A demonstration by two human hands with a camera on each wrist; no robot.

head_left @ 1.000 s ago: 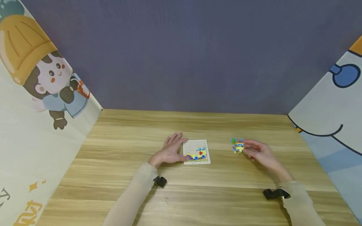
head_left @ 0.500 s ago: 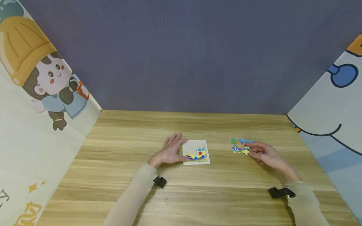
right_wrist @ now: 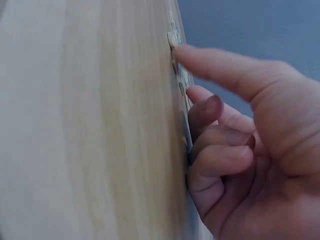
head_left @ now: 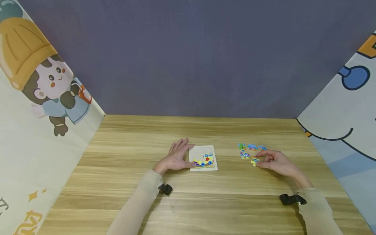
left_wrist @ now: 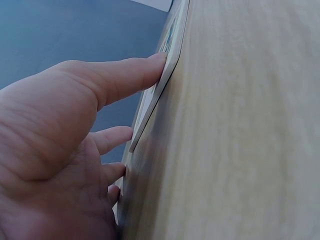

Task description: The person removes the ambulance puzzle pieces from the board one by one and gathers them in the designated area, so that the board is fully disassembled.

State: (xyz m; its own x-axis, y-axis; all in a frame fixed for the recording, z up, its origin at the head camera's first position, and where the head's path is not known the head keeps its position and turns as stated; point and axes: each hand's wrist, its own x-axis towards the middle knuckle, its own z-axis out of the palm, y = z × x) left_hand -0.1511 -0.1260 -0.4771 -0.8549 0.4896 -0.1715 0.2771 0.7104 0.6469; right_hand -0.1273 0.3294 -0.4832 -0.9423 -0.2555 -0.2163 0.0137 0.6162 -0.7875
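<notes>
The thin square white puzzle board with rounded corners (head_left: 196, 152) lay flat on the wood-grained table (head_left: 223, 202), its lower part filled with a yellow vehicle picture (head_left: 205, 160), its upper part bare. Along the board's left side, the left hand (head_left: 177, 160) was spread wide, gripping nothing; its straight thumb pressed the board's surface near the lower left corner, and its index finger touched the edge farther up.

Well to the right of the board, the right hand (head_left: 277, 162) had thumb and index finger nearly together on a small flat yellow puzzle piece with blue marks (head_left: 254, 161), the other fingers curled inward; whether that piece was raised at all was hard to tell. Between it and the board lay a blue, red and white puzzle piece (head_left: 244, 155), with a green-and-blue puzzle piece (head_left: 242, 146) beyond.

The yellow piece looked light and stiff, likely thin wood or card, and too low for an easy pinch from above; its side edges seemed the best hold, as its slim tabs might chip. The board, also light, would probably slide unless pressed at a corner
</notes>
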